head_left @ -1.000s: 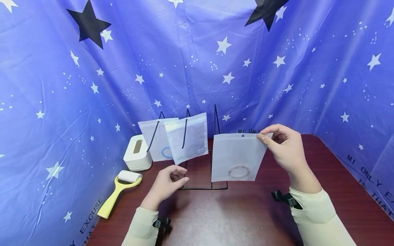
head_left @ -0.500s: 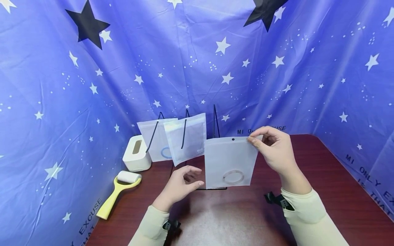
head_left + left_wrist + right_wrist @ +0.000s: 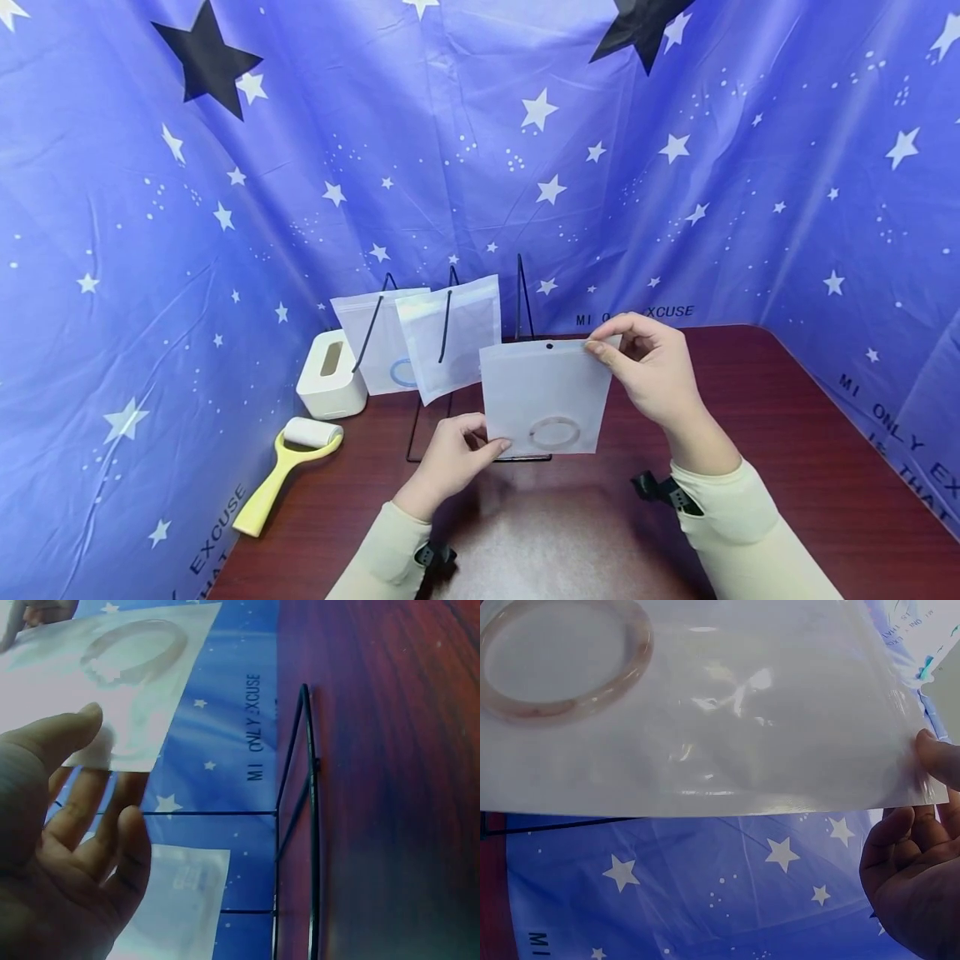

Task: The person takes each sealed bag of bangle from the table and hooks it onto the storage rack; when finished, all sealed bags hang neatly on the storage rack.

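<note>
A white zip bag (image 3: 536, 387) with a small hang hole at its top hangs upright in front of the rack. Inside lies a pale brownish bangle (image 3: 641, 652), near the bag's bottom. My right hand (image 3: 651, 367) pinches the top right corner between thumb and fingers. At the lower left edge, my left hand (image 3: 453, 458) holds the bag, thumb in front and fingers behind, as the left wrist view shows. Behind stands a black wire rack (image 3: 521, 287) with several prongs. Two other white bags hang on it: one with a blue ring (image 3: 363, 333), another overlapping it (image 3: 465, 337).
To the left of the rack stands a white tissue box (image 3: 330, 383). A yellow-handled lint roller (image 3: 277, 483) lies nearer on the dark red table (image 3: 765, 467). A blue star-patterned curtain (image 3: 420, 125) closes off the back and sides.
My right hand has brought the bag leftward and slightly down. My left hand has moved right and taken hold of the bag's lower left edge. The hanging bags stay put.
</note>
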Motion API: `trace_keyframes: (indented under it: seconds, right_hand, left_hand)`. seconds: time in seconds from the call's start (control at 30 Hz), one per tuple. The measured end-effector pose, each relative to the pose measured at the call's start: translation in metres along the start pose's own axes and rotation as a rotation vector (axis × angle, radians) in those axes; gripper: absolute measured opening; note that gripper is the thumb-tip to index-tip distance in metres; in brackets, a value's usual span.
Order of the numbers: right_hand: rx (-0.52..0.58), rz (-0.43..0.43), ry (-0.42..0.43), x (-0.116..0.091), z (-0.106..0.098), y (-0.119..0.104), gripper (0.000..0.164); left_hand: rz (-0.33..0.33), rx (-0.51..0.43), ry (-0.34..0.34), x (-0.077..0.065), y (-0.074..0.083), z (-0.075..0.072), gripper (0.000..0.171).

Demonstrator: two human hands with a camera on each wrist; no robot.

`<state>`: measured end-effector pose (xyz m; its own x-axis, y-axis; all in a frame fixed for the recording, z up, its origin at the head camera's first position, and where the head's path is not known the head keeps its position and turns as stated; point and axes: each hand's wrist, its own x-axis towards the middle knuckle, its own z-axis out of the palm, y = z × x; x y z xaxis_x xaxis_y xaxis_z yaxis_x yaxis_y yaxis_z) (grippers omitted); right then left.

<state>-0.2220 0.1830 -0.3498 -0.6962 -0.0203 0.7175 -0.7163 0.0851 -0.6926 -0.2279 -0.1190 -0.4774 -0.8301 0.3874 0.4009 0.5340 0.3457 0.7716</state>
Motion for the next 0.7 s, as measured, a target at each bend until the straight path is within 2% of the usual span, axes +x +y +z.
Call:
trace_keyframes:
  seconds: [0.1,0.3,0.47,0.57,0.7]
  right_hand:
    - [0.006,0.001,-0.006,-0.0006,0.0001,-0.0003,0.015]
    - [-0.030,0.018,-0.004,-0.0007,-0.0011,-0.0012,0.025]
    - [-0.027,0.028,-0.025,-0.0006,-0.0002,-0.0011,0.031]
    - [-0.020,0.041,-0.032,-0.0005,0.0007,0.0004,0.027]
    - [-0.022,0.059,-0.029,-0.0001,0.0013,0.0026,0.011]
  left_hand:
    - [0.014,-0.003,0.031,0.0001,-0.0004,0.0025,0.006]
    - [-0.009,-0.051,0.061,-0.0009,-0.0034,0.0038,0.004]
    - [-0.011,-0.080,0.109,-0.0026,-0.0070,0.0011,0.018]
    - [0.001,-0.092,0.127,-0.0025,-0.0066,-0.0020,0.024]
    - [0.019,-0.103,0.129,-0.0014,-0.0063,-0.0043,0.022]
